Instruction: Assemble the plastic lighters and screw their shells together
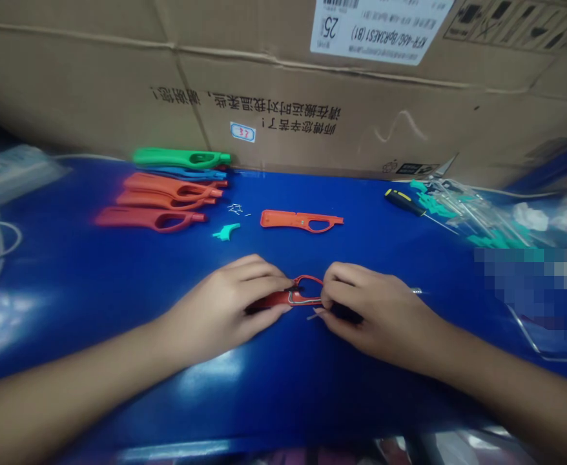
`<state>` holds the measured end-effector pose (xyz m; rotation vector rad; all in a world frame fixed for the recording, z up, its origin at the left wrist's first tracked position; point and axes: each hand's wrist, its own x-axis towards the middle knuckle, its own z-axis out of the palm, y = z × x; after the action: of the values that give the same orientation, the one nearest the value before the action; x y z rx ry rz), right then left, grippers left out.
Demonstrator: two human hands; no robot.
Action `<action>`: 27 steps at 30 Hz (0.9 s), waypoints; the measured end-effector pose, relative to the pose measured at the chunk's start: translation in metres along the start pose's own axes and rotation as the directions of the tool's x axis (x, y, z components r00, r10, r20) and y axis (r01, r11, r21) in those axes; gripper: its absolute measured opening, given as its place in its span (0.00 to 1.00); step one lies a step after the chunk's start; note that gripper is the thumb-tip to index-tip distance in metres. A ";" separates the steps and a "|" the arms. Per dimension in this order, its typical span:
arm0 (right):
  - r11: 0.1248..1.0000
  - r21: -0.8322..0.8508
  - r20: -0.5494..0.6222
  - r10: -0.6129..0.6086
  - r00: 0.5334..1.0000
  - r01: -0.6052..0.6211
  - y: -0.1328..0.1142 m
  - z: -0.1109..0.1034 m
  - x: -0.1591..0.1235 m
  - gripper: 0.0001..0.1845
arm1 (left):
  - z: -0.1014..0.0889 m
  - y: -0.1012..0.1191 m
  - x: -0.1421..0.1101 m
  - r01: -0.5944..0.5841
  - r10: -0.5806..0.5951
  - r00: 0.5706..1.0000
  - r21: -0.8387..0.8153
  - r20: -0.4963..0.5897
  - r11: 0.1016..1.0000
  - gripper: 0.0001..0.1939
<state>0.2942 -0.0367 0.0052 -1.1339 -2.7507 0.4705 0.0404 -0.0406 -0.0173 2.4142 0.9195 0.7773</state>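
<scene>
Fingers of both hands (249, 294) (361, 307) pinch a glossy, looped red plastic shell (279, 299).

Carton label (380, 33) — KFR-46G; sticker (243, 132) — perhaps 32

casing half (302, 221) orange | screwdriver handle (402, 201) black-yellow | tabletop (167, 258) blue

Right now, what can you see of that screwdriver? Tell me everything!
The screwdriver has a black and yellow handle, which looks like plastic, and a thin, straight shaft that looks like metal. It lies on the blue table, handle to the left, shaft slanting right and nearer. Nobody is holding it. I can't tell whether it touches the teal and clear pieces beside it.
</scene>
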 end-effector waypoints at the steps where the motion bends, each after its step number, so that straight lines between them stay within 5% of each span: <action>1: 1.000 -0.020 -0.003 -0.008 1.000 0.008 0.000 0.001 0.000 0.05 | 0.000 0.000 0.000 0.000 0.000 1.000 0.000 0.002 1.000 0.10; 27: 0.998 0.042 -0.046 -0.051 0.998 0.053 0.003 0.005 0.000 0.11 | 0.000 -0.001 0.000 0.001 -0.001 1.000 -0.013 0.007 1.000 0.09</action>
<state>0.2951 -0.0362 -0.0004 -1.0477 -2.7104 0.4893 0.0399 -0.0402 -0.0177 2.4033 0.9097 0.7716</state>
